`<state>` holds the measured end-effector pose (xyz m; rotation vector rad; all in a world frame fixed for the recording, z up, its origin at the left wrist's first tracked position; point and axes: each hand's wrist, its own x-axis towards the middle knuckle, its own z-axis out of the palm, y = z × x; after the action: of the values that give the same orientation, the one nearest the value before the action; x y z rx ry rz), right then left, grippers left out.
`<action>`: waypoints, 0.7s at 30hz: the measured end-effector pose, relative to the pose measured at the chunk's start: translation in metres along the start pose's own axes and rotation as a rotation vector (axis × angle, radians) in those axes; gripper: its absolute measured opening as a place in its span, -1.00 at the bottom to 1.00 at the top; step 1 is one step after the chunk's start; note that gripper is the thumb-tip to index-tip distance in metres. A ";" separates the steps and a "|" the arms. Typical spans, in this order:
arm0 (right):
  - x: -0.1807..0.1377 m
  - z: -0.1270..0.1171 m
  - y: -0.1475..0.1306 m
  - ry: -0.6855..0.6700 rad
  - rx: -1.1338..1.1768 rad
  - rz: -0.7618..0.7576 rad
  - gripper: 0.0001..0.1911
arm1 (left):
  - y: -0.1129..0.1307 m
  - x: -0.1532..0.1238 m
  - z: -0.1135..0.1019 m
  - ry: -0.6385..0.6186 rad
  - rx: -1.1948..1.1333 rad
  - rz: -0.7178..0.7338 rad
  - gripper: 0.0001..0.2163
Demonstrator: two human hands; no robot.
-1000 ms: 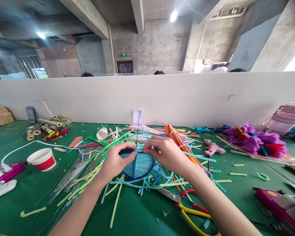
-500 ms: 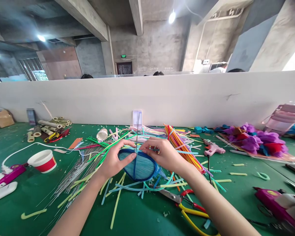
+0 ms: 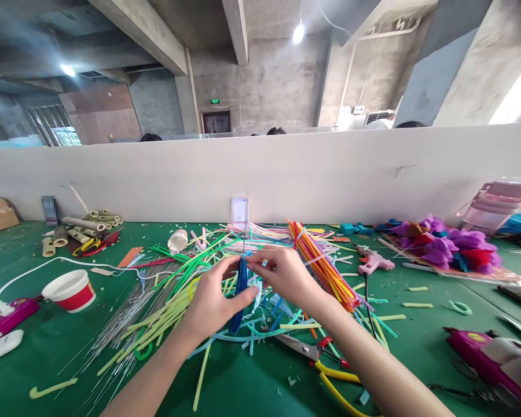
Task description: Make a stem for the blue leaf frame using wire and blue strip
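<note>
A blue pipe-cleaner frame with a thread-like blue filling [image 3: 240,301] hangs between my hands, now seen nearly edge-on. A thin wire [image 3: 244,234] rises from its top. My right hand [image 3: 282,269] pinches the top of the frame, where the wire meets it. My left hand [image 3: 215,298] has its fingertips against the frame's upper left side, and its thumb reaches across in front. Beneath lie light blue tassel-like threads [image 3: 282,306] and loose blue pipe cleaners. Red-and-yellow-handled scissors [image 3: 306,347] rest on the table below my right wrist.
Orange and yellow pipe cleaners [image 3: 325,263] lie bundled behind my right hand. Pale green ones [image 3: 169,313] and thin wires [image 3: 113,324] spread at left. A paper cup [image 3: 69,291], pink glue gun [image 3: 374,260], purple flowers [image 3: 447,243] and white partition [image 3: 178,179] surround the work.
The blue frame has turned from facing me to nearly edge-on. My left thumb has come off its front face and stretched rightward. My right hand stays pinched at the top.
</note>
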<state>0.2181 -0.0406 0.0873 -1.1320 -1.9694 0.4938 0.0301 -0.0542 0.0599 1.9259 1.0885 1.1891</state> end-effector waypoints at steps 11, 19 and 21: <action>0.000 -0.009 -0.002 -0.116 0.115 0.139 -0.89 | 0.002 0.004 -0.004 0.056 0.076 -0.015 -0.70; 0.000 -0.014 -0.006 -0.076 -0.006 -0.004 -0.95 | -0.002 0.007 -0.011 0.071 0.142 0.045 -0.82; 0.000 -0.018 -0.006 -0.061 -0.041 -0.005 -0.95 | -0.004 0.007 -0.014 0.075 0.142 0.052 -0.82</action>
<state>0.2290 -0.0443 0.1017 -1.1500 -2.0428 0.4926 0.0181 -0.0447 0.0654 2.0425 1.1971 1.2510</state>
